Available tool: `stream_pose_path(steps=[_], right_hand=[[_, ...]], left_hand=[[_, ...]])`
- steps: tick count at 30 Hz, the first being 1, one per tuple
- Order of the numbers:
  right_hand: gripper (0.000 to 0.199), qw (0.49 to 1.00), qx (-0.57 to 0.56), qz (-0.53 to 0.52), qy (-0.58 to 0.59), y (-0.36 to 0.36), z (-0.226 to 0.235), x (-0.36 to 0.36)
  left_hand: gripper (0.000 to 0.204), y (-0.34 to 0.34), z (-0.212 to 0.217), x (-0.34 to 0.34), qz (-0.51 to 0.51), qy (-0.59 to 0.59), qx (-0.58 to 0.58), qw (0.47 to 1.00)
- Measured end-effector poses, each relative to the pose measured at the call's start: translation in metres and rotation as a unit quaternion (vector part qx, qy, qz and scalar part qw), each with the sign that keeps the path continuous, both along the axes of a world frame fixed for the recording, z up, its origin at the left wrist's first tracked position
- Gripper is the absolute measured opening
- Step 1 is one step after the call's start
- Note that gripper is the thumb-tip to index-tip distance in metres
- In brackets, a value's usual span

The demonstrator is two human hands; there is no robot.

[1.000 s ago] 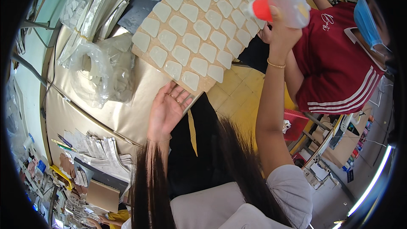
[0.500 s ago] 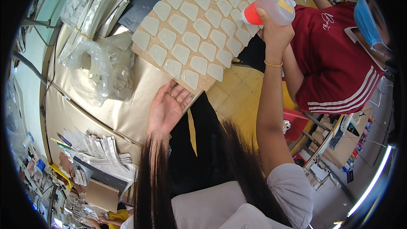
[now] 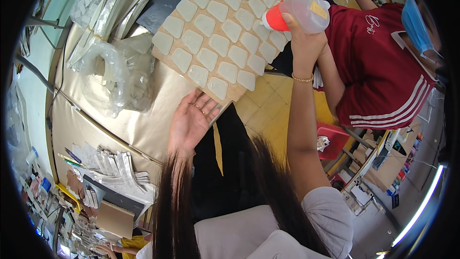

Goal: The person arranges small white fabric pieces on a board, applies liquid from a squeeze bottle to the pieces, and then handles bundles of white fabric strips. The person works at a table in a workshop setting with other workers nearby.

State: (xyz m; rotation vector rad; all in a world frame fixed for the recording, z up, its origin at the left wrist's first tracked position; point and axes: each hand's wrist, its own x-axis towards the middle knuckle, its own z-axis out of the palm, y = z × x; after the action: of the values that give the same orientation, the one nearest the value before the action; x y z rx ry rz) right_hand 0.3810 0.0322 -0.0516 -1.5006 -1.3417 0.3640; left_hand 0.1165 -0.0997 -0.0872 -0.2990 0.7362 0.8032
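The right hand [image 3: 306, 43] clamps partly hidden fingers around the bottle [image 3: 309, 13], before the board [image 3: 233, 92], whose far end is cut off. The left hand's [image 3: 190, 121] fingers are slightly apart; their contact with the board is unclear.

Long, straight, dark brown hair falls in two hanks, the left hank [image 3: 175, 211] and the right hank [image 3: 283, 199], both thinning into loose strands. The top is a pale grey shirt [image 3: 235, 225]; its short right sleeve [image 3: 328, 216] is finely ribbed and ends above the elbow, leaving the forearm bare. A rounded fold of similar pale cloth shows at the lower edge. Below the shirt are plain black trousers [image 3: 218, 196]. The right hand [image 3: 306, 43] is ungloved, with a gold-coloured chain bracelet [image 3: 303, 79] at its wrist. The left hand [image 3: 188, 122], also ungloved, wears thin metallic finger rings [image 3: 203, 112]. Hair covers much of the left forearm.
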Motion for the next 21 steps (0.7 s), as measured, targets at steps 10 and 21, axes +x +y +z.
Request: stream_pose_path(steps=[10,21], right_hand=[[0.046,0.997,-0.057,-0.007,-0.051,-0.011,-0.008,0.007],[0.048,0.998,0.0,0.012,0.06,-0.022,0.005,-0.017]], left_hand=[[0.038,0.0,0.002,0.001,0.002,-0.003,0.006,1.0],[0.037,-0.001,0.001,-0.001,0.013,-0.007,0.002,1.0]])
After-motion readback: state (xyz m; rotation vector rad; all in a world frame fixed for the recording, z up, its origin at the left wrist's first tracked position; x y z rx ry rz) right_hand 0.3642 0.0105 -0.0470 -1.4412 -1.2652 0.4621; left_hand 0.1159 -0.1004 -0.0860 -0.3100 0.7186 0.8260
